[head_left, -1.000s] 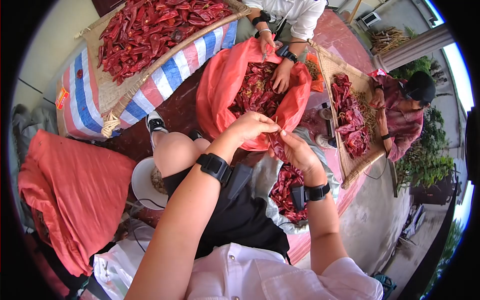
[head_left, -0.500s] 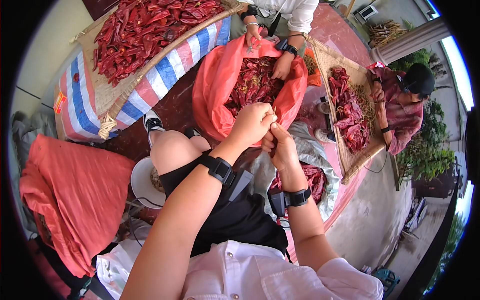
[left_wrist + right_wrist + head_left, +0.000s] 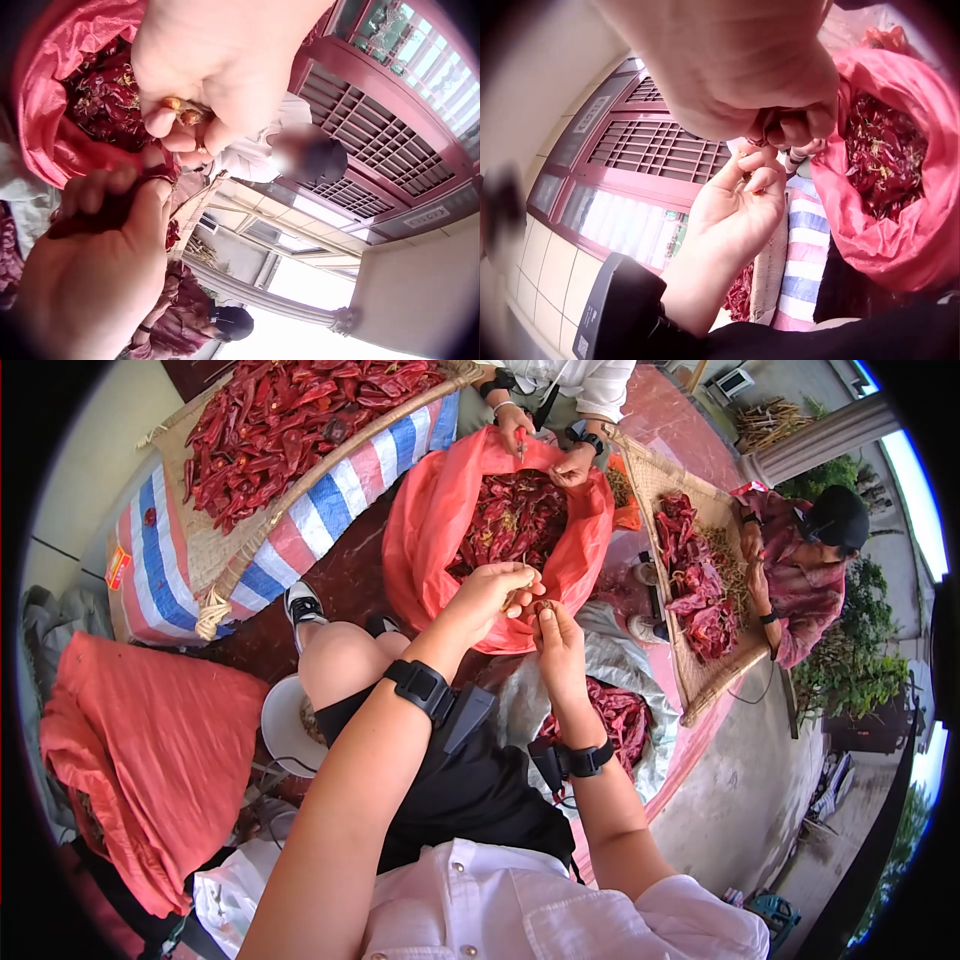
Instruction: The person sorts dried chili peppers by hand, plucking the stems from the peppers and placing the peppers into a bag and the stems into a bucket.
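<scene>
My left hand (image 3: 497, 592) and right hand (image 3: 555, 632) meet above my knees, just in front of the open red sack (image 3: 420, 530) of dried chilies. The left hand's fingertips (image 3: 176, 124) pinch a small yellow-brown stem piece (image 3: 185, 112), which also shows in the right wrist view as a stem piece (image 3: 748, 180) in the left hand (image 3: 739, 202). My right hand (image 3: 90, 262) curls round a dark red dried chili (image 3: 112, 214). Its fingers (image 3: 795, 124) are closed over the pod, so most of it is hidden.
A grey sack (image 3: 640, 670) with red chilies lies under my right arm. A woven tray (image 3: 215, 550) piled with chilies sits on striped cloth at upper left. Two other people work at the red sack and at a second tray (image 3: 700, 690). A white bowl (image 3: 280, 725) stands by my left knee.
My right hand rose from over the grey sack and came in to the left hand. The hands closed together, then parted slightly, with the stem piece in the left fingers.
</scene>
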A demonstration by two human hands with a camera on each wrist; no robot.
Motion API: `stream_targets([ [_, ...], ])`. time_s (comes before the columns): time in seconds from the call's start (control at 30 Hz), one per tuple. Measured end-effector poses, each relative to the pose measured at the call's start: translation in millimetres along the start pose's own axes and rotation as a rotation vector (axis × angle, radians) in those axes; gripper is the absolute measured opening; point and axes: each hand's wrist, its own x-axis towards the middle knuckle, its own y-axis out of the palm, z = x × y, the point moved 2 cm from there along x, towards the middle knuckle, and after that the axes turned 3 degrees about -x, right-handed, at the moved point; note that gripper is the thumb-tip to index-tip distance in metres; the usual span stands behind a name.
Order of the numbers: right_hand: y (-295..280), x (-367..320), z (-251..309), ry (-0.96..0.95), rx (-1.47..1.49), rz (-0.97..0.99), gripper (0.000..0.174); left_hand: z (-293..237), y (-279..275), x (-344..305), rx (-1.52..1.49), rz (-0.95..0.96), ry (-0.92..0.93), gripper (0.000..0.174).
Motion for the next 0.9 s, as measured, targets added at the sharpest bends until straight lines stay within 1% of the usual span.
stream_targets([
  [0.07,-5.2,0.2,8.5,-0.004,-0.051,0.011,0.019,-1.2,-0.5,-0.1,-0.014,0.013,-0.017,0.015],
  [0.13,-8.0,1.8,14.4,-0.156,-0.306,-0.074,0.017,-1.4,-1.0,-0.2,-0.035,0.098,-0.045,0.01],
  [0.17,-8.7,2.4,16.9,-0.158,-0.306,-0.073,0.017,-0.8,-1.2,0.1,-0.035,0.097,-0.043,0.01],
  [0.23,-10.8,1.8,26.7,-0.26,-0.494,-0.132,0.015,0.8,0.7,-0.9,-0.073,0.09,-0.082,0.006],
  [0.27,-11.5,2.1,30.2,-0.261,-0.494,-0.132,0.015,-0.1,2.1,-1.8,-0.072,0.09,-0.08,0.006],
  [0.33,-12.0,2.7,37.6,-0.338,-0.595,-0.16,0.011,-3.2,4.9,-4.3,0.101,0.1,-0.108,0.008],
  [0.37,-13.3,2.4,38.9,-0.339,-0.594,-0.16,0.011,-4.3,6.8,-5.5,0.128,0.105,-0.14,0.014],
  [0.4,-14.7,2.1,40.2,-0.347,-0.647,-0.138,0.012,-4.1,10.1,-7.7,0.129,0.106,-0.14,0.014],
  [0.47,-18.2,4.5,41.4,-0.36,-0.701,-0.117,0.013,-9.5,21.3,-13.9,0.308,0.052,-0.029,0.025],
  [0.5,-19.3,5.1,40.0,-0.387,-0.712,-0.115,0.013,2.3,11.8,-2.3,0.395,0.085,0.07,0.03],
  [0.53,-19.4,4.9,41.7,-0.416,-0.724,-0.114,0.012,3.2,12.6,-2.3,0.396,0.087,0.071,0.03],
  [0.6,-17.9,5.3,44.6,-0.387,-0.739,-0.105,0.011,2.7,11.8,-1.8,0.621,0.055,0.22,0.02],
  [0.63,-16.9,5.4,46.0,-0.356,-0.754,-0.095,0.011,0.7,13.0,-2.5,0.62,0.053,0.221,0.02],
  [0.7,-15.6,6.5,46.3,-0.336,-0.761,-0.077,0.011,-5.9,15.1,-3.8,0.779,0.02,0.299,0.016],
  [0.73,-15.6,6.3,46.2,-0.313,-0.769,-0.063,0.011,-4.8,15.6,-3.7,0.78,0.019,0.299,0.016],
  [0.8,-16.2,6.3,48.4,-0.314,-0.784,-0.054,0.011,-4.9,18.5,-4.5,0.893,-0.014,0.48,0.013],
  [0.83,-16.3,6.6,48.7,-0.316,-0.799,-0.044,0.011,-6.4,19.5,-5.1,0.893,-0.014,0.48,0.013],
  [0.9,-16.2,6.7,47.0,-0.316,-0.816,-0.044,0.011,-10.7,22.7,-7.8,1.058,0.014,0.594,0.013],
])
